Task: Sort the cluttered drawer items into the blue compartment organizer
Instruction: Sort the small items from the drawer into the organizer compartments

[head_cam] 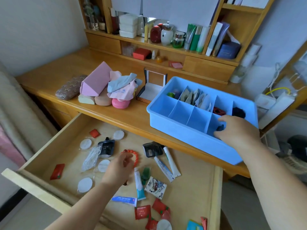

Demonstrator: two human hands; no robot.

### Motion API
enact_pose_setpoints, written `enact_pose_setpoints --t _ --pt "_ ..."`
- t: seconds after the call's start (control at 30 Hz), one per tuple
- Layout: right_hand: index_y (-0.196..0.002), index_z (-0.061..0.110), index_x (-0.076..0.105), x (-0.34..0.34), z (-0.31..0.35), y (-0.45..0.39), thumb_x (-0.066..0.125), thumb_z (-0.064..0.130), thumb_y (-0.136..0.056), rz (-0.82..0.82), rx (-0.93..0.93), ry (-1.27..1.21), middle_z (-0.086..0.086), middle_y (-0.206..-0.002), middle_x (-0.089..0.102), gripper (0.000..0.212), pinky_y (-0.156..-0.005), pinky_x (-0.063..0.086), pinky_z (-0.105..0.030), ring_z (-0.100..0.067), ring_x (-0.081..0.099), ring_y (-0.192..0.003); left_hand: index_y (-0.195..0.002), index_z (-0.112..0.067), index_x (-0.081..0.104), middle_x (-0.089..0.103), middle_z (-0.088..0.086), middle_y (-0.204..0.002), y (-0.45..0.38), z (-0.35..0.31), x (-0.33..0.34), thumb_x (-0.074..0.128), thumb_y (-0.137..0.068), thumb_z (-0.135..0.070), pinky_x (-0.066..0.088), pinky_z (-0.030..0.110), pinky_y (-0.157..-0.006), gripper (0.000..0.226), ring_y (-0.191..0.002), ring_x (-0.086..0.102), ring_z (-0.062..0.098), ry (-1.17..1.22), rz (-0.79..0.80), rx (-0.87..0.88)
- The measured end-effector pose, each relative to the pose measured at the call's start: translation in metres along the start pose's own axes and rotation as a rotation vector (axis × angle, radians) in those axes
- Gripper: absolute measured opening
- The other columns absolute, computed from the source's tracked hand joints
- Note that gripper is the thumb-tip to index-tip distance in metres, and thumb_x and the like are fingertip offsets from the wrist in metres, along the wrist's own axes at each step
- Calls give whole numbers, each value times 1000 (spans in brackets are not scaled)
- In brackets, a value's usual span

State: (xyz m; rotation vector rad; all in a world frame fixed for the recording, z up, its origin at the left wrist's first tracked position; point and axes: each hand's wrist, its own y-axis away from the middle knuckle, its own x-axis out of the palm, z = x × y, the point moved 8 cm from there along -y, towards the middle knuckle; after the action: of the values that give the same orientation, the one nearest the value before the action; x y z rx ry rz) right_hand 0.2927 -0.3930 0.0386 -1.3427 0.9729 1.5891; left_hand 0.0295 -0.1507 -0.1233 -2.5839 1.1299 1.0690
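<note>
Two hands work at once. The left hand [120, 165] reaches down into the open pale wooden drawer [196, 193], its fingers curled together around the near side of a red beaded bracelet [135, 156]. That bracelet lies flat on the drawer floor as a ring of glossy round beads, its far arc showing beyond the fingertips while the near arc is hidden under them; whether the grip is already firm I cannot tell. The blue plastic compartment organizer [191, 135] sits on the wooden desktop [54, 70] up and to the right of the bracelet, so any carry would run away from the body and rightward, over the drawer's back edge. The right hand [237, 130] is much nearer the organizer: it rests over the front wall at a right-hand compartment, fingers bent and closed on a small dark object [220, 127], too hidden to identify. Several front compartments look empty.
</note>
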Motion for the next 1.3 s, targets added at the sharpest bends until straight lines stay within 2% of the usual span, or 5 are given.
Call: enact_pose_setpoints --t 0.3,0.6,0.87,1.03,1.3 --pt "-111 28 60 0 -17 11 65 20 -85 -122 -43 -308 2 -105 46 27 -52 30 -17 -10 47 -72 -150 -30 14 23 0 -154 -65 -63 96 52 -87 -16 27 37 -113 75 -139 25 25 -838 329 416" --pt "-111 21 62 6 -22 8 56 13 -89 -125 -3 -431 1 -114 46 24 -55 38 -22 -5 46 -70 -125 -24 47 64 1 -108 -67 -66 69 36 -94 -9 49 29 -77 36 -93 62 21 -764 140 357" --pt "-119 25 56 6 -21 7 51 10 -92 -104 -9 -467 0 -116 45 31 -52 36 -24 -12 49 -76 -113 -19 49 61 -6 -72 67 -196 0 41 -93 -36 44 27 -52 28 -58 53 12 -326 131 994" --pt "-120 23 55 5 -19 8 51 4 -91 -74 -28 -545 -5 -121 47 34 -57 34 -22 -15 46 -88 -94 -28 36 51 -16 -67 36 -288 -6 53 -92 -32 36 14 -47 17 -59 52 2 172 1 656" --pt "-116 25 48 -1 -19 8 54 -3 -84 -112 -27 -571 -3 -121 46 43 -58 37 -26 -16 45 -86 -109 -14 43 53 0 -79 -23 -298 81 67 -81 -27 38 28 -53 39 -71 53 21 -434 255 396"
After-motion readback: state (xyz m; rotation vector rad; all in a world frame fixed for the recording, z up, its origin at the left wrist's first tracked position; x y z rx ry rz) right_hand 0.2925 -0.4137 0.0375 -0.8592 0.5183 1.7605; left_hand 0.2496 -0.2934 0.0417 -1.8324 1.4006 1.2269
